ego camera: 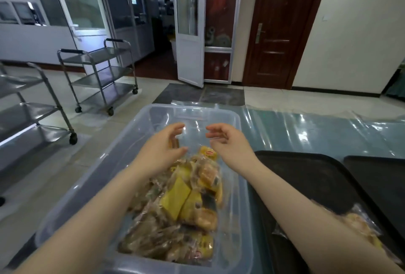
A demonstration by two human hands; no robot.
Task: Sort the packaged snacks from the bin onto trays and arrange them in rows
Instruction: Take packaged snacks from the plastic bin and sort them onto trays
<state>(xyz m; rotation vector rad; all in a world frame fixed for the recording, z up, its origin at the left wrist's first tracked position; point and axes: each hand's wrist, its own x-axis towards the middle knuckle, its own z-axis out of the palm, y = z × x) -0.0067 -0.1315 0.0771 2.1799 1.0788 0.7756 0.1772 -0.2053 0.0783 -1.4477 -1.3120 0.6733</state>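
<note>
A clear plastic bin (pixel 237 120) stands in front of me with several yellow and brown packaged snacks (pixel 186 199) heaped in its near half. My left hand (pixel 163 144) and my right hand (pixel 228 142) hover over the far half of the bin, facing each other with loosely curled fingers and nothing in them. To the right lies a black tray (pixel 311 177). A few wrapped snacks (pixel 359 225) lie on its near part, partly hidden by my right forearm.
A second black tray (pixel 381 177) lies further right. Both trays and the bin rest on a table under shiny clear plastic sheeting (pixel 317 129). Two steel trolleys (pixel 103 76) stand on the floor at the left, and doors are behind.
</note>
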